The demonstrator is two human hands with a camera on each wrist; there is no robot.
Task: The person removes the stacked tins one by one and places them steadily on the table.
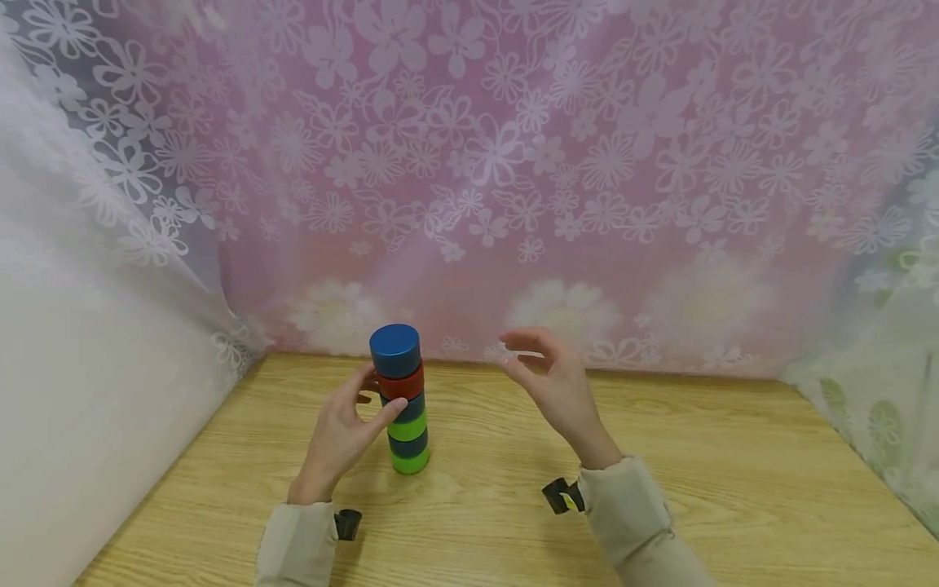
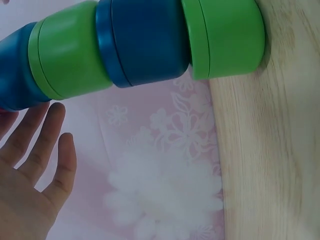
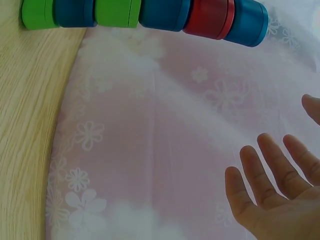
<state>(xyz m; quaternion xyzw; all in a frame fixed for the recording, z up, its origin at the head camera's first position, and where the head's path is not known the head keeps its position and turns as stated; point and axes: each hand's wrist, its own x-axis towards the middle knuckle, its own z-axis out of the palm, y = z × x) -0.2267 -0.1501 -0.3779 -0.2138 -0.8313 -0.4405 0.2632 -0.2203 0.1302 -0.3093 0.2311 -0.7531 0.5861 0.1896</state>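
Observation:
A tower of round lidded tins stands on the wooden table. From the bottom up, it has a green tin (image 1: 410, 463), a blue tin (image 2: 150, 40), another green tin (image 3: 117, 12), another blue tin (image 3: 164, 14), a red tin (image 3: 209, 18) and a blue tin (image 1: 395, 350) on top. The upper part leans slightly. My left hand (image 1: 345, 432) holds the tower near the red tin and the blue one below, thumb in front and fingers behind; its lower fingers stick out loosely. Off to the right, my right hand (image 1: 553, 391) hovers in the air, fingers loosely bent, holding nothing.
The wooden table (image 1: 499, 505) ends at a pink flowered curtain (image 1: 513, 204) behind the tower. A pale curtain (image 1: 95, 326) hangs along the left side, another pale flowered curtain (image 1: 880, 391) along the right. Each wrist carries a small black camera.

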